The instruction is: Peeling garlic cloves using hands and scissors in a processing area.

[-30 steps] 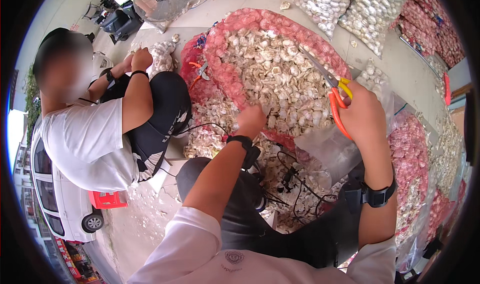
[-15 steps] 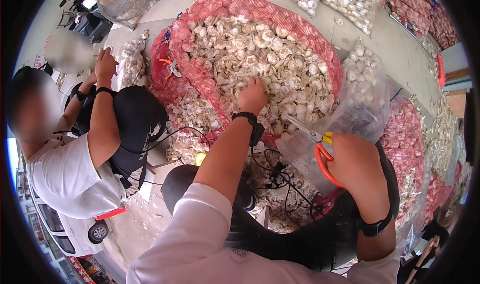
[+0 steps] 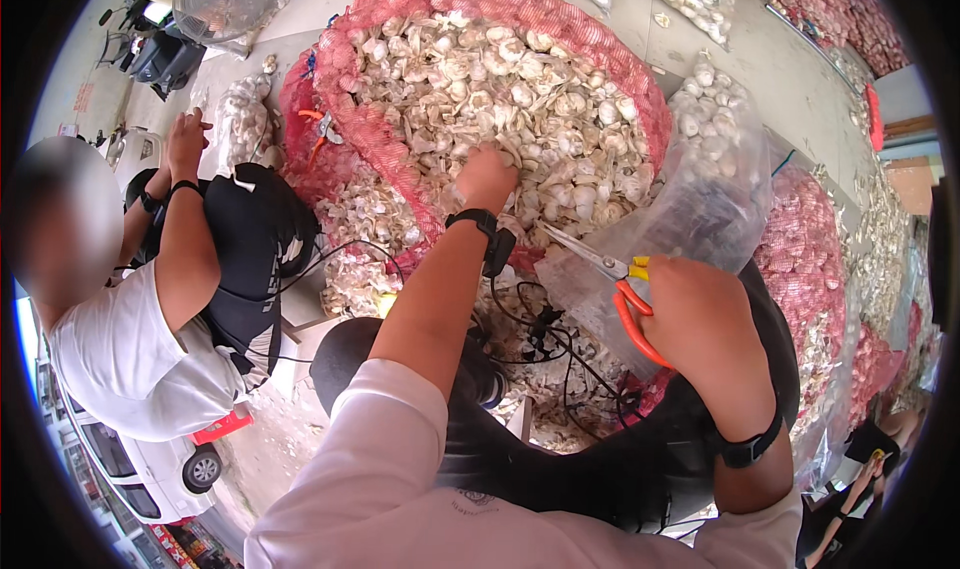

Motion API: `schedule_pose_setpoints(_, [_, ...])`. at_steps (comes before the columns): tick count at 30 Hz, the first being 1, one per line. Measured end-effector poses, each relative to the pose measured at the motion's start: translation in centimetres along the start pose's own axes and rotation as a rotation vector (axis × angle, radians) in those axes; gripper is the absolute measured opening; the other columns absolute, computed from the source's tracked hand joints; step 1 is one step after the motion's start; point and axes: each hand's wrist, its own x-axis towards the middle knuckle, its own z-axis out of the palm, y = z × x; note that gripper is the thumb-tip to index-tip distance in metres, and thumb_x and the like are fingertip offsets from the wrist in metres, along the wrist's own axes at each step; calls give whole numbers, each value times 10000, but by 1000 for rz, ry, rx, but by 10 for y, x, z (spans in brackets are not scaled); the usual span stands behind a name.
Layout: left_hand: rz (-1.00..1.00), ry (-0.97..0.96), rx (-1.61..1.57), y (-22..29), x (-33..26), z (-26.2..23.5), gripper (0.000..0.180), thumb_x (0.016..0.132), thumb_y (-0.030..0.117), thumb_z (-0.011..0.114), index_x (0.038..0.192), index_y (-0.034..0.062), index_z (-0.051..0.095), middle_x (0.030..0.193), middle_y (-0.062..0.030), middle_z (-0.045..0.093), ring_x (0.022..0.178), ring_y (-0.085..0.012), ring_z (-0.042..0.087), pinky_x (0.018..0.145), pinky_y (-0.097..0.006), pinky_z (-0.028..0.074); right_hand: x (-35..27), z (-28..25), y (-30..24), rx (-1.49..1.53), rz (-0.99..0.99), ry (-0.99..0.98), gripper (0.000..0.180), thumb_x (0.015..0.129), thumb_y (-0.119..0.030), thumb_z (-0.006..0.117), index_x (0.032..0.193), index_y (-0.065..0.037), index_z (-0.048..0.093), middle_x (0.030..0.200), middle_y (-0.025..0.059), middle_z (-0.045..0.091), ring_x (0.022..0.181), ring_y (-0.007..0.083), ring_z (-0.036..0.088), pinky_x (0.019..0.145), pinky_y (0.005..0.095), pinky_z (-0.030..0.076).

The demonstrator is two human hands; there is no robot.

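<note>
The left hand (image 3: pixel 487 177) digs into the far pile of white garlic bulbs (image 3: pixel 500 99), fingers closed. The right hand (image 3: pixel 700 314) grips orange-handled scissors (image 3: pixel 610 274), blades pointing left toward it.

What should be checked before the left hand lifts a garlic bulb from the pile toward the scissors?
1. Left hand on the garlic pile: ok, it rests among the bulbs.
2. Bulb actually gripped: cannot tell, the fingers are buried in the pile.
3. Scissors held in the right hand: ok, orange handles in the grip.
4. Blades apart from the left wrist: ok, the tips point toward it but do not touch.
5. Clear bag of bulbs open beside the right hand: cannot tell.
6. Co-worker's hand away from the pile: ok, it is at the far left.
</note>
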Motion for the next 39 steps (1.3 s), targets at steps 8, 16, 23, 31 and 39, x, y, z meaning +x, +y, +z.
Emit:
schedule_pose_setpoints(8, [-72, 4, -506, -19, 1, -6, 544, 713, 448, 688, 974, -29, 675, 1029, -229, 658, 955, -373, 636, 814, -424, 496, 12, -5, -10, 5, 104, 25, 216, 725, -186, 684, 837, -6, 643, 769, 157, 662, 752, 339, 668, 663, 439, 536])
schedule_pose_setpoints(16, [-22, 210, -1271, -13, -33, -103, 327, 804, 261, 602, 972, -11, 670, 941, -76, 616, 895, -191, 537, 824, -301, 403, 48, -6, -31, 98, 134, 178, 98, 764, -149, 618, 747, -70, 674, 711, 143, 668, 704, 342, 677, 613, 426, 522])
schedule_pose_setpoints(23, [18, 126, -1472, -14, -108, -190, 249, 774, 167, 700, 990, 78, 617, 798, 41, 530, 631, -50, 404, 564, -253, 315, 82, -3, -52, 391, 84, 324, 213, 821, -214, 626, 808, -1, 637, 730, 161, 663, 668, 307, 667, 610, 397, 509])
schedule_pose_setpoints(31, [237, -101, -1463, 6, -135, -202, 244, 856, 157, 703, 1042, 32, 607, 960, -26, 645, 877, -91, 579, 778, -243, 422, 107, 6, -88, 1653, -33, 351, 200, 762, -89, 768, 832, -25, 591, 698, 20, 602, 628, 127, 608, 579, 255, 470])
schedule_pose_setpoints(39, [143, -150, -1552, 8, -111, -201, 315, 877, 223, 637, 1128, 38, 593, 1082, -49, 625, 1014, -153, 544, 892, -308, 369, 116, -5, -61, 1426, 149, 310, 243, 806, -144, 718, 950, 9, 596, 879, 79, 661, 770, 166, 656, 703, 280, 531])
